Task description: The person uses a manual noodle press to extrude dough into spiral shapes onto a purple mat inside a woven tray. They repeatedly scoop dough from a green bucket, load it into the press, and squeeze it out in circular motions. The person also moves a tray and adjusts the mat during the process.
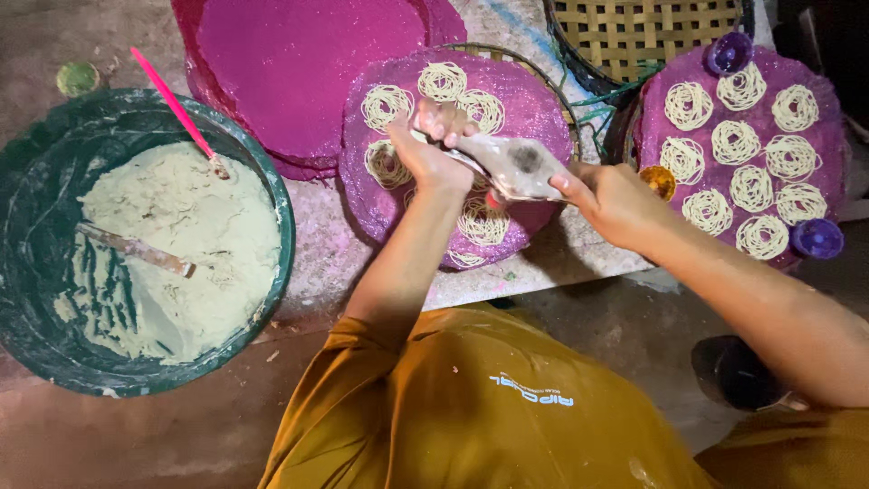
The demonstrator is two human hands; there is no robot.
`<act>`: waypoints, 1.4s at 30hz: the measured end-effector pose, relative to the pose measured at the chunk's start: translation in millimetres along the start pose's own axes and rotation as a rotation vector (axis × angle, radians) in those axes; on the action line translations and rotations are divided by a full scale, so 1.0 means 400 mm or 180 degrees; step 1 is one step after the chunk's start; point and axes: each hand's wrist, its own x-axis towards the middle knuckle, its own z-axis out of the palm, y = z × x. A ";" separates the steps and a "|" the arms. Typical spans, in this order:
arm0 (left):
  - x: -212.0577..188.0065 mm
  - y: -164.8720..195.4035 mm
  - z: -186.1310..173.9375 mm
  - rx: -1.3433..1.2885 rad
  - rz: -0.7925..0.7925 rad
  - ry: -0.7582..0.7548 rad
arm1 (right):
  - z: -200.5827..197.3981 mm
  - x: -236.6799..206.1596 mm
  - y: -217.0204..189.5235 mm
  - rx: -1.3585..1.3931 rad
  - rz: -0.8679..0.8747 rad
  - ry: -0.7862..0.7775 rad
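Both hands point(433, 145) point(608, 195) clamped on one dough-smeared press point(507, 163) — seven noodle coils on the purple mat point(534, 109) below, eight on the right mat point(824, 149).

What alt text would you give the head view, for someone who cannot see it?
Both hands, left and right, grip a dough press over a purple tray dotted with noodle coils. A green tub of dough sits at left, a filled tray at right.

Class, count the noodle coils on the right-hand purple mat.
9 coils: three along the top of the right mat, three across its middle, three along the bottom. None looks hidden.
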 end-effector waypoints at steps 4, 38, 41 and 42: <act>0.011 0.059 0.008 0.0388 -0.0584 0.0016 | 0.017 0.014 0.002 0.0720 0.0126 0.0020; -0.631 0.808 -0.250 0.5812 0.4465 0.2059 | 0.361 0.023 0.177 0.5306 -0.0761 0.1502; -0.710 0.894 -0.328 0.3518 0.3790 0.2289 | 0.352 0.090 0.108 0.5358 -0.0786 0.1468; -0.714 0.911 -0.346 0.2713 0.3398 0.2260 | 0.353 0.112 0.077 0.5430 -0.0848 0.1345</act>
